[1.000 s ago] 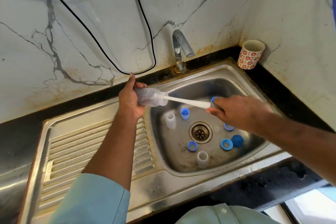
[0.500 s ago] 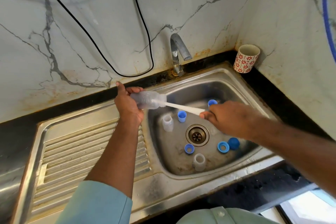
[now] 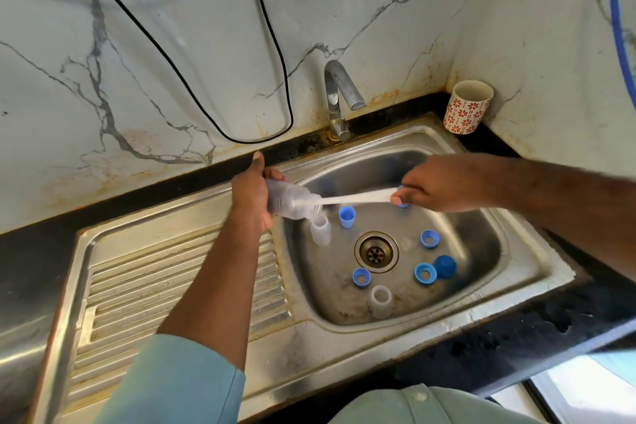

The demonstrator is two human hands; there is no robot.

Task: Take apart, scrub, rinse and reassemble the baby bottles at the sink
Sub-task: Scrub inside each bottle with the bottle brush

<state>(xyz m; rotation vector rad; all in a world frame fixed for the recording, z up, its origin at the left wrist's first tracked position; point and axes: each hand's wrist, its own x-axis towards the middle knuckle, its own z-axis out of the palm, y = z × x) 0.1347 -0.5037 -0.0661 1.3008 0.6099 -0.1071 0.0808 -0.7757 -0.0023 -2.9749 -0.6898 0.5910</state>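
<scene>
two hands were on the job: the left hand (image 3: 253, 196) gripped the clear bottle (image 3: 292, 200) sideways over the sink's 9 o'clock rim, fingers curled round its body, thumb pointing up to 12. the right hand (image 3: 437, 188) pinched the white brush (image 3: 358, 198) handle, fingers closed tight on it. compared with a second ago the right hand had pulled back toward 3 o'clock, so more handle showed outside the bottle mouth; the handle was motion-blurred. judged as an out-stroke of scrubbing, inside of this bottle probably not done yet. the bottle itself barely shifted.

in the sink (image 3: 488, 306) the loose parts had not moved: a clear bottle part (image 3: 320, 233) just under the held bottle's mouth, a blue cup-like cap (image 3: 347, 216) at 11 o'clock of the drain (image 3: 376, 251), blue rings (image 3: 430, 238) at 2, 5 and 7 o'clock, a blue cap (image 3: 445, 266) touching the 5 o'clock ring, another clear part (image 3: 380, 301) at 6. so rinse and reassembly were judged pending. tap (image 3: 340, 93) showed no water running.

writing: none readable. the cup (image 3: 467, 107) at the 1 o'clock corner had only a red flower pattern; no marks could be made out on the bottle.
</scene>
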